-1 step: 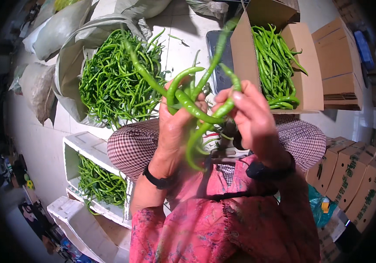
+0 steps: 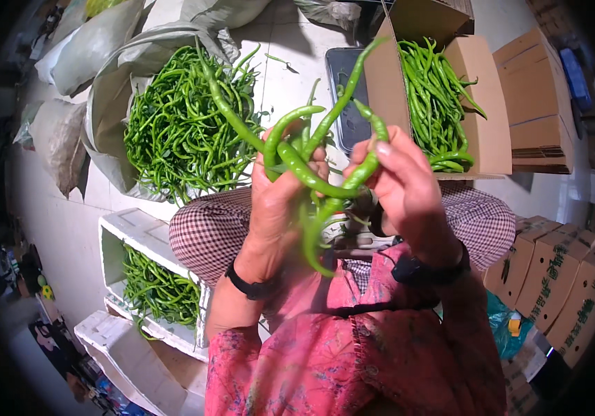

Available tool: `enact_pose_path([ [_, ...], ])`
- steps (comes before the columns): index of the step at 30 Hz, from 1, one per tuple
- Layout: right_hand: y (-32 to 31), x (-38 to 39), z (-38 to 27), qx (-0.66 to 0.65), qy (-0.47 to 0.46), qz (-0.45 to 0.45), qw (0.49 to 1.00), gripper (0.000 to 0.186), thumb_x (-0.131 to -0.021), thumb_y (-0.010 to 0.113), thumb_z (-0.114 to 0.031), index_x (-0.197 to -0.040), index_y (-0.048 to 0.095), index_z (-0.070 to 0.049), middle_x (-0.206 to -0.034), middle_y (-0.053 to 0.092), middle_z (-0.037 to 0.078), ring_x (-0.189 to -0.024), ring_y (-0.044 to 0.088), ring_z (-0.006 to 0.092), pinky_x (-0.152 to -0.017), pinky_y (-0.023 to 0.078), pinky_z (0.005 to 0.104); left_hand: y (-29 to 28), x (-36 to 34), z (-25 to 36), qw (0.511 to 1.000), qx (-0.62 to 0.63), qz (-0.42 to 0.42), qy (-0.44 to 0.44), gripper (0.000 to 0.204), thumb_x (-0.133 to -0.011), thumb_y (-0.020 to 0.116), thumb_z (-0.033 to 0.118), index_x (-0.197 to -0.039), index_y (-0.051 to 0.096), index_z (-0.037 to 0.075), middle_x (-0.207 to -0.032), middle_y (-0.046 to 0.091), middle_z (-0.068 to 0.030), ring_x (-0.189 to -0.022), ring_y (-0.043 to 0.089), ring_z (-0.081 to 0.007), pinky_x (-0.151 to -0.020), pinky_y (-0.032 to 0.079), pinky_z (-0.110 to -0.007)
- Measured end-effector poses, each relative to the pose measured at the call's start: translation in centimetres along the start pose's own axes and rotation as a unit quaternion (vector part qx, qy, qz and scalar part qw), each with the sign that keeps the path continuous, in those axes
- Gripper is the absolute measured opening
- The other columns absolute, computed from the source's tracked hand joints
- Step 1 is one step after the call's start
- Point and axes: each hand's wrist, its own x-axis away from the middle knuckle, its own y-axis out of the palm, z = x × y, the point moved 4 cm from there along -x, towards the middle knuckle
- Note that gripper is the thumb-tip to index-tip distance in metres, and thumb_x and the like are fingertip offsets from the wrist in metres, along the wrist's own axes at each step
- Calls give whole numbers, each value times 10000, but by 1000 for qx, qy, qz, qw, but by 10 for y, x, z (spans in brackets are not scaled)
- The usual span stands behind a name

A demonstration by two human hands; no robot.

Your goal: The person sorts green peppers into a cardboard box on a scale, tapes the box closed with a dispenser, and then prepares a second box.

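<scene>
Chillies (image 2: 304, 170), long green, held nearer us than open sack (image 2: 105, 132) and cardboard carton (image 2: 386, 90): several we clutch in our left hand (image 2: 274, 197), seemingly so our right hand (image 2: 405, 177), pinching one, can handle it singly.

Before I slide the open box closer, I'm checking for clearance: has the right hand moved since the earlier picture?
Yes, slightly: the right hand has shifted rightward, judged against the open box, which sits unchanged in view.
</scene>
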Motion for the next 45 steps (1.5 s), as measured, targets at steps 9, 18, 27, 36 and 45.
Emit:
enact_pose_path([
  [9, -14, -38, 21, -90, 45, -26, 995, 244, -963, 598, -205, -1116, 578, -16, -854, 519, -9, -752, 487, 59, -625, 373, 208, 10, -2, -6, 997, -16, -75, -24, 501, -833, 666, 44, -1298, 481, 28, -937, 614, -95, -725, 609, -140, -562, 513, -239],
  [18, -14, -30, 26, 12, 93, -30, 995, 231, -921, 652, -199, -1108, 614, -69, -896, 572, -42, -740, 467, 10, -546, 294, 169, 6, -4, -12, 992, -103, -79, -1, 403, -899, 671, 103, -1258, 515, 7, -1037, 637, -58, -870, 637, -117, -667, 536, -229],
  [27, -51, -43, 15, -76, 64, 1, 995, 178, -951, 572, -184, -1084, 574, -66, -926, 610, 31, -860, 569, 98, -669, 451, 257, -29, -16, 0, 999, -9, 35, 23, 440, -929, 617, 116, -1333, 474, 19, -1043, 671, -189, -810, 663, -184, -672, 565, -291],
  [36, -47, -30, 7, 5, -84, -13, 996, 212, -1007, 507, -171, -1157, 500, -21, -1027, 611, 120, -1014, 612, 229, -930, 482, 401, -8, -10, -10, 997, -69, -25, -36, 488, -878, 674, 110, -1317, 481, 21, -958, 660, -125, -771, 625, -159, -703, 530, -268],
  [45, -49, -18, 12, 26, -45, -35, 998, 310, -1009, 514, -189, -1261, 484, -11, -945, 588, 67, -927, 589, 161, -909, 462, 337, -14, -8, -6, 998, -68, -7, -9, 469, -893, 644, 85, -1329, 489, 14, -931, 651, -109, -714, 633, -145, -628, 561, -249],
])
